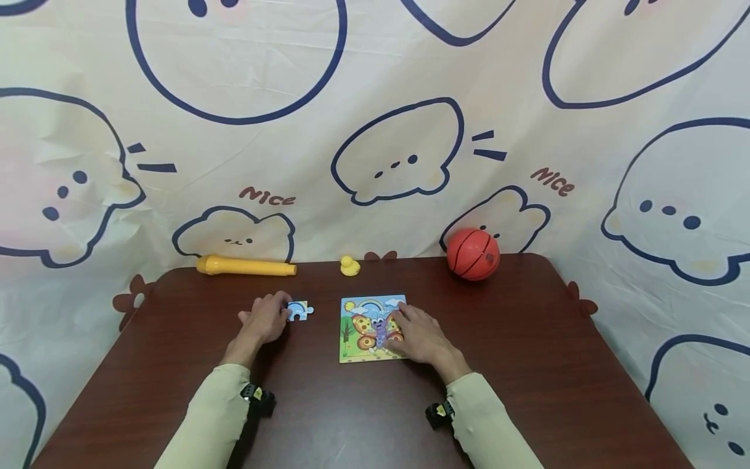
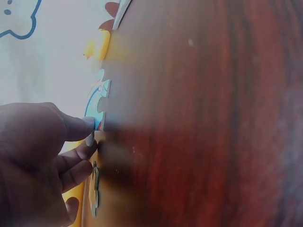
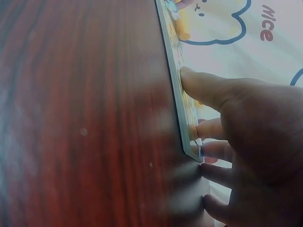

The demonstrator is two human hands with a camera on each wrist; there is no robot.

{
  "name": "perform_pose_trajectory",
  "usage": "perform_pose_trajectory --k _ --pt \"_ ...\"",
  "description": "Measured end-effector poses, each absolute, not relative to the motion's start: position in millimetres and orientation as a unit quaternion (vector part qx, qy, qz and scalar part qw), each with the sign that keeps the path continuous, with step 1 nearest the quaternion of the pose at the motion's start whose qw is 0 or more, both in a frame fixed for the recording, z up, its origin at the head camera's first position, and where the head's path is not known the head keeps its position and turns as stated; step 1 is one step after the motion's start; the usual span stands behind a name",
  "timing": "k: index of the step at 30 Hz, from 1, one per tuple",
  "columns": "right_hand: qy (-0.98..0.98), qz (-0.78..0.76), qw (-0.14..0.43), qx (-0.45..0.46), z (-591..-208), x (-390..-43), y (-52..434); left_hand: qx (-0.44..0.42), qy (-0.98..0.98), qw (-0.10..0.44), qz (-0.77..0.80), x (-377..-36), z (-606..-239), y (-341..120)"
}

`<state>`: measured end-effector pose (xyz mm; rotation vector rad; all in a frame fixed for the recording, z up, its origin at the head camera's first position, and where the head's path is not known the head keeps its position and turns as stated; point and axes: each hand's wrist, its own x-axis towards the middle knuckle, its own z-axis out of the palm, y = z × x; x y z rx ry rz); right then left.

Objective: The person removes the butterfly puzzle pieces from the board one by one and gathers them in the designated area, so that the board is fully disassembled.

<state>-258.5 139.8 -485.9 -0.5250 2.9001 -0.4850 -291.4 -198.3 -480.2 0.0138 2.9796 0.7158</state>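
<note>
My left hand [image 1: 265, 320] pinches a jigsaw puzzle piece [image 1: 297, 311] printed with part of a rainbow; in the left wrist view the thumb lies against the piece [image 2: 98, 101]. Below those fingertips, a second flat piece [image 2: 94, 189] lies low on the table, and the head view hides it behind the hand. A square butterfly puzzle [image 1: 359, 332] lies flat near the middle. My right hand [image 1: 426, 337] rests on its right side, thumb on the picture and fingers by the far right edge. In the right wrist view the puzzle's thin edge [image 3: 174, 90] shows beneath the thumb.
Along the back of the dark wooden table [image 1: 340, 423] are a yellow stick-like toy [image 1: 249, 266], a small yellow duck [image 1: 349, 266] and a red ball [image 1: 473, 254]. A cartoon-printed cloth [image 1: 316, 163] hangs right behind the table.
</note>
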Motion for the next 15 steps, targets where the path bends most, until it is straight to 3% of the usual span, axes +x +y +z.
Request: perform_pose_trajectory --k 8,15 --pt "0.967 -0.165 0.079 -0.176 -486.5 -258.4 138.9 0.011 0.977 0.039 0.211 -292.4 -482.4 -200.9" --pt "0.966 -0.170 0.080 -0.178 -485.8 -258.2 140.0 0.014 0.972 -0.014 0.233 -291.4 -484.5 -193.1"
